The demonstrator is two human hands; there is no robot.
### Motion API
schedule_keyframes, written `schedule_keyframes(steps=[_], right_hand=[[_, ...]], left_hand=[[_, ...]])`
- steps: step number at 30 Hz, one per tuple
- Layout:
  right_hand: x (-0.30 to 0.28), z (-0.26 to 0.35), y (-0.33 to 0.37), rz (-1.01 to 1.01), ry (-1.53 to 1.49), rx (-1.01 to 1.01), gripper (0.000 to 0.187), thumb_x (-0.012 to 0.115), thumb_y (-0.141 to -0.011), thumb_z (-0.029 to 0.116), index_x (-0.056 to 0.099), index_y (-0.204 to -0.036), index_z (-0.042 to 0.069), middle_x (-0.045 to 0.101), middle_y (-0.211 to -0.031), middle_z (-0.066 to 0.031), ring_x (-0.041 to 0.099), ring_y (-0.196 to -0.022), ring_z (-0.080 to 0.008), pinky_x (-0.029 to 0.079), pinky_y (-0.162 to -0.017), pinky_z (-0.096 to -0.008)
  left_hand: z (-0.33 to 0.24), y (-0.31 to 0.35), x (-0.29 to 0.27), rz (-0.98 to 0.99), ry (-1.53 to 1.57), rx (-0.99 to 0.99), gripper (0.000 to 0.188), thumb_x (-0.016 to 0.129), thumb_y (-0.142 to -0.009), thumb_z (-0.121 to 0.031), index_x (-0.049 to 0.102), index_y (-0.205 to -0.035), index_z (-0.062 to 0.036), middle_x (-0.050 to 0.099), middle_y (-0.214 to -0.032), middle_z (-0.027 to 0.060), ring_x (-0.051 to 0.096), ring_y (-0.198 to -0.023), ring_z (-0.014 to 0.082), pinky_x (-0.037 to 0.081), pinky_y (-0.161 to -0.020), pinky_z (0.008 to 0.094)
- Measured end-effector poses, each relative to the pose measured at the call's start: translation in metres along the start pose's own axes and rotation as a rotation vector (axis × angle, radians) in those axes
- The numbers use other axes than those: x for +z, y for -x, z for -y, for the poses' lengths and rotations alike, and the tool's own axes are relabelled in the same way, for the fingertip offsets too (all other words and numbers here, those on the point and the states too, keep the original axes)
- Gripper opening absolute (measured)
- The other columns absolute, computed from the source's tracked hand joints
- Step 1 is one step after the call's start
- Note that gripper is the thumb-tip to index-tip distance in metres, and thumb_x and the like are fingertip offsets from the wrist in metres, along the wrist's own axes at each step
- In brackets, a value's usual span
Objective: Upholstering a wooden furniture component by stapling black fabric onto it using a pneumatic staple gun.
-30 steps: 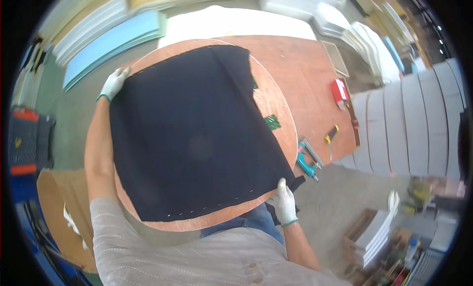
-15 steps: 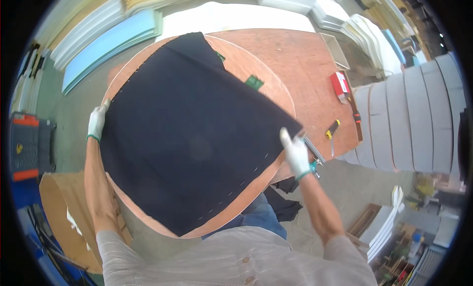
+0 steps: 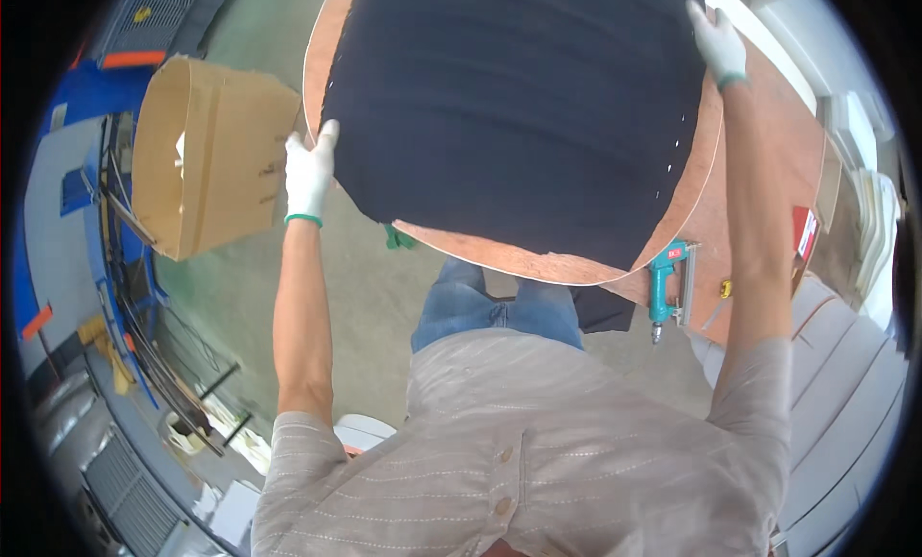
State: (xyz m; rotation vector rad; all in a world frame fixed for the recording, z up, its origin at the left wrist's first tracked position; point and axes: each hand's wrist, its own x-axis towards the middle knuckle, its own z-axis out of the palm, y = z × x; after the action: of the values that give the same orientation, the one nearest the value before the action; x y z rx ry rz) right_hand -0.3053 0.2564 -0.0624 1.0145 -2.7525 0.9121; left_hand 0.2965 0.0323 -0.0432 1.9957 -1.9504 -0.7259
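Observation:
A round plywood panel [image 3: 538, 261] with a pale rim is before me, black cloth [image 3: 509, 125] covering most of its face. A row of small staples runs along the cloth's right side. At the left edge, my left hand [image 3: 310, 173] in a white glove grips the panel, thumb up by the cloth's border. My right hand [image 3: 720, 46], also gloved, is closed on the far right edge, its thumb over the cloth. The fingers beneath the panel are hidden. Close to the panel's lower right lies a teal staple gun [image 3: 661, 286] at the table edge.
The wooden table [image 3: 783, 163] extends to the right, with a red and white box [image 3: 805, 232] and a yellow-black cutter [image 3: 726, 289] on it. Grey padded rolls [image 3: 836, 394] stand beyond. At left sit a cardboard box [image 3: 230, 163] and blue-framed equipment [image 3: 110, 221].
The panel and its cloth have turned counterclockwise, so the staple row now stands nearly upright at the right. My right hand has moved farther away. The view has tilted down toward my body.

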Motion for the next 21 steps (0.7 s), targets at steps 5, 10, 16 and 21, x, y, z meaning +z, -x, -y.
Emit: schedule_keyframes(steps=[5, 10, 16, 21], right_hand=[[-0.091, 0.126, 0.163, 0.097, -0.184, -0.284, 0.035, 0.077, -0.092, 0.027, 0.077, -0.119, 0.005, 0.074, -0.124, -0.0162, 0.069, -0.12, -0.0335, 0.053, -0.104, -0.0405], [-0.111, 0.16, 0.289, 0.128, -0.162, -0.346, 0.027, 0.085, -0.081, 0.017, 0.077, -0.106, 0.009, 0.074, -0.103, -0.0125, 0.07, -0.1, -0.0325, 0.058, -0.087, -0.0423], [-0.096, 0.183, 0.34, 0.129, -0.057, -0.276, 0.03, 0.082, -0.08, 0.019, 0.077, -0.108, 0.01, 0.073, -0.108, -0.0083, 0.066, -0.107, -0.0305, 0.052, -0.094, -0.0434], [-0.078, 0.2, 0.332, 0.135, 0.027, -0.331, 0.037, 0.082, -0.08, 0.021, 0.076, -0.115, 0.012, 0.071, -0.114, -0.008, 0.064, -0.111, -0.0304, 0.049, -0.095, -0.0439]], left_hand=[[-0.094, 0.083, -0.027, -0.025, 0.118, 0.986, 0.03, 0.084, -0.083, -0.015, 0.077, -0.112, -0.007, 0.074, -0.117, 0.0113, 0.067, -0.115, 0.0317, 0.051, -0.104, 0.0431], [-0.114, 0.124, 0.017, 0.5, 0.084, 1.4, 0.037, 0.085, -0.08, -0.027, 0.077, -0.112, -0.0111, 0.07, -0.113, 0.007, 0.063, -0.107, 0.0288, 0.047, -0.094, 0.0427], [-0.112, 0.121, 0.047, 0.656, 0.036, 1.422, 0.04, 0.083, -0.08, -0.034, 0.078, -0.114, -0.0132, 0.068, -0.115, 0.0071, 0.061, -0.108, 0.0282, 0.046, -0.095, 0.0426], [-0.125, 0.116, 0.05, 0.661, 0.019, 1.483, 0.016, 0.074, -0.088, -0.026, 0.08, -0.096, -0.0147, 0.07, -0.101, 0.0026, 0.064, -0.1, 0.0258, 0.048, -0.088, 0.0437]])
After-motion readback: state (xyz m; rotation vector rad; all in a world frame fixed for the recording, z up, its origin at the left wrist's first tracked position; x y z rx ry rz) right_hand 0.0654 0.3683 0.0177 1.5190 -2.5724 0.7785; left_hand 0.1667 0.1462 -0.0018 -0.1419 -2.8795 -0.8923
